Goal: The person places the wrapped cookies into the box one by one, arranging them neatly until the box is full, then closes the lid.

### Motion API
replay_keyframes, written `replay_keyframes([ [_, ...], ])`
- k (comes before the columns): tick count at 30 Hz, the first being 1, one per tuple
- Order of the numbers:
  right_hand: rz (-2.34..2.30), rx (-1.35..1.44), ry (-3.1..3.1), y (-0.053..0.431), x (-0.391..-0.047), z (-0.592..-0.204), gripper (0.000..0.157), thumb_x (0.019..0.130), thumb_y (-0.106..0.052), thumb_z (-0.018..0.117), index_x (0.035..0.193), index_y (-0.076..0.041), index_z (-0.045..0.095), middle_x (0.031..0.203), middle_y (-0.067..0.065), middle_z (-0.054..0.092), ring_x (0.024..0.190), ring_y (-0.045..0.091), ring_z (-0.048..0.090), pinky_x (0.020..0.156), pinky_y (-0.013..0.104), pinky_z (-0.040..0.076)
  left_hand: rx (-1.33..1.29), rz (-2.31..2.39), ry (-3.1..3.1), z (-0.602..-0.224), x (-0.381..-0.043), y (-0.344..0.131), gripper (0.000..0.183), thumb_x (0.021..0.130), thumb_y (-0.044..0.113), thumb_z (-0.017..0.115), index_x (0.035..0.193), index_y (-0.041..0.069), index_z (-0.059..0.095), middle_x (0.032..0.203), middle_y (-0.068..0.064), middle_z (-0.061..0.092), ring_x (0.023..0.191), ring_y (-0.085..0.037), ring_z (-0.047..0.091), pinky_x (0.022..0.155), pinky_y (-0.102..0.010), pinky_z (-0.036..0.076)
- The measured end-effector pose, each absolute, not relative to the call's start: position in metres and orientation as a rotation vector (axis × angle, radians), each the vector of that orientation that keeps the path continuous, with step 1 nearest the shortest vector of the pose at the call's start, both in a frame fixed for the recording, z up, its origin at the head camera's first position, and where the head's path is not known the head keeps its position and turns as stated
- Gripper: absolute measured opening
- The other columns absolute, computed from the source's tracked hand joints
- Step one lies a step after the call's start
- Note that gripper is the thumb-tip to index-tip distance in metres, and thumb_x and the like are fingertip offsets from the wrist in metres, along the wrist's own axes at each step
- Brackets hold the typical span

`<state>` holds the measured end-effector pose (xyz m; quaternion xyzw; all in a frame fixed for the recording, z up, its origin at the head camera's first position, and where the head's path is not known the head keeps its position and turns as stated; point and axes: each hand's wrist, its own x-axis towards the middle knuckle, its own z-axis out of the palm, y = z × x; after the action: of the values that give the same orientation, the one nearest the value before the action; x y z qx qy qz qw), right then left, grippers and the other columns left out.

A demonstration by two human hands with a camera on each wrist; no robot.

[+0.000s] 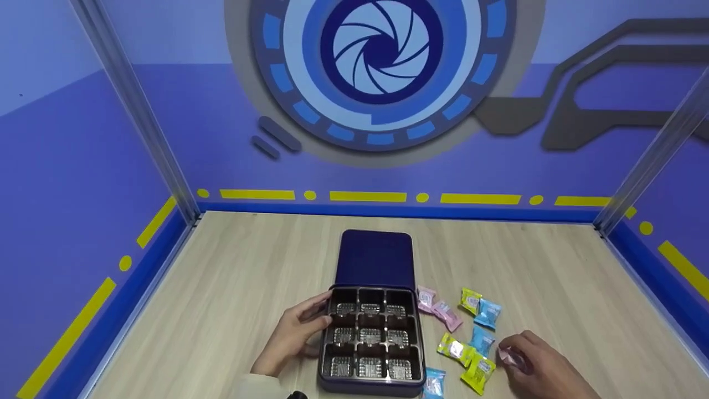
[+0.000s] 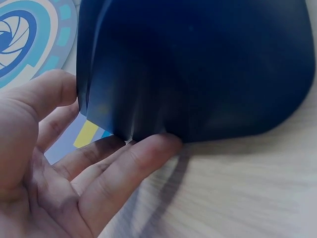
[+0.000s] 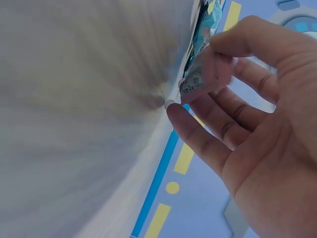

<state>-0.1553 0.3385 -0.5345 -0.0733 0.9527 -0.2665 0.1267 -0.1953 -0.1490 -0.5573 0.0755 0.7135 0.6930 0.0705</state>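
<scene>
A dark blue tin box (image 1: 371, 386) stands on the table, its lid (image 1: 375, 259) folded back behind it. Inside is a tray (image 1: 370, 344) with several square compartments, none holding a candy. My left hand (image 1: 298, 332) holds the box's left side; the left wrist view shows the thumb and fingertips of this hand (image 2: 84, 168) at its edges. To the right of the box, my right hand (image 1: 540, 363) pinches a pink wrapped candy (image 1: 512, 359). In the right wrist view the candy (image 3: 205, 77) sits between thumb and fingers of the hand (image 3: 267, 114), close to the tabletop.
Loose wrapped candies lie right of the box: pink ones (image 1: 447, 316), yellow ones (image 1: 478, 373) and blue ones (image 1: 488, 313). One blue candy (image 1: 433, 382) is beside the box's near right corner. Blue printed panels (image 1: 376, 177) wall the wooden table (image 1: 249, 260).
</scene>
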Motion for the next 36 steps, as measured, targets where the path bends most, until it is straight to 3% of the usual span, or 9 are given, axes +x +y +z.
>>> replay_keyframes([
  [8, -0.744, -0.049, 2.747, 0.334, -0.158, -0.535, 0.031, 0.088, -0.006, 0.083, 0.114, -0.018, 0.072, 0.102, -0.004, 0.06, 0.092, 0.016, 0.057, 0.089, 0.042, 0.059, 0.221, 2.093, 2.121, -0.558, -0.195, -0.149, 0.059, 0.1, 0.01, 0.074, 0.155, 0.004, 0.053, 0.151, -0.029, 0.055, 0.136, -0.045, 0.055, 0.101, -0.054, 0.056],
  [14, -0.752, -0.009, 2.742, 0.332, -0.158, -0.534, 0.026, 0.093, -0.007, 0.078, 0.116, -0.016, 0.071, 0.102, -0.005, 0.062, 0.092, 0.016, 0.059, 0.089, 0.04, 0.06, 0.257, 2.085, 2.127, -0.559, -0.196, -0.15, 0.058, 0.101, 0.01, 0.072, 0.155, 0.004, 0.053, 0.152, -0.029, 0.054, 0.138, -0.046, 0.053, 0.104, -0.056, 0.053],
  [24, -0.741, -0.045, 2.855, 0.329, -0.154, -0.529, 0.018, 0.102, -0.014, 0.073, 0.12, -0.018, 0.072, 0.106, -0.006, 0.064, 0.097, 0.013, 0.062, 0.097, 0.049, 0.059, 0.256, 2.065, 2.143, -0.558, -0.196, -0.149, 0.058, 0.101, 0.011, 0.072, 0.155, 0.005, 0.053, 0.155, -0.029, 0.05, 0.14, -0.047, 0.051, 0.106, -0.054, 0.053],
  [29, -0.789, -0.102, 2.878, 0.331, -0.153, -0.525, 0.025, 0.103, -0.015, 0.072, 0.128, -0.017, 0.073, 0.11, -0.006, 0.065, 0.099, 0.011, 0.063, 0.098, 0.047, 0.059, 0.251, 2.07, 2.143, -0.558, -0.195, -0.149, 0.058, 0.101, 0.01, 0.072, 0.155, 0.005, 0.053, 0.155, -0.028, 0.051, 0.141, -0.047, 0.05, 0.103, -0.054, 0.055],
  [36, -0.841, -0.056, 2.829, 0.326, -0.16, -0.52, 0.029, 0.1, -0.011, 0.074, 0.129, -0.011, 0.069, 0.112, -0.003, 0.07, 0.104, 0.018, 0.066, 0.098, 0.052, 0.059, 0.251, 2.082, 2.148, -0.558, -0.194, -0.149, 0.058, 0.101, 0.009, 0.072, 0.155, 0.004, 0.053, 0.153, -0.028, 0.053, 0.139, -0.044, 0.053, 0.11, -0.054, 0.049],
])
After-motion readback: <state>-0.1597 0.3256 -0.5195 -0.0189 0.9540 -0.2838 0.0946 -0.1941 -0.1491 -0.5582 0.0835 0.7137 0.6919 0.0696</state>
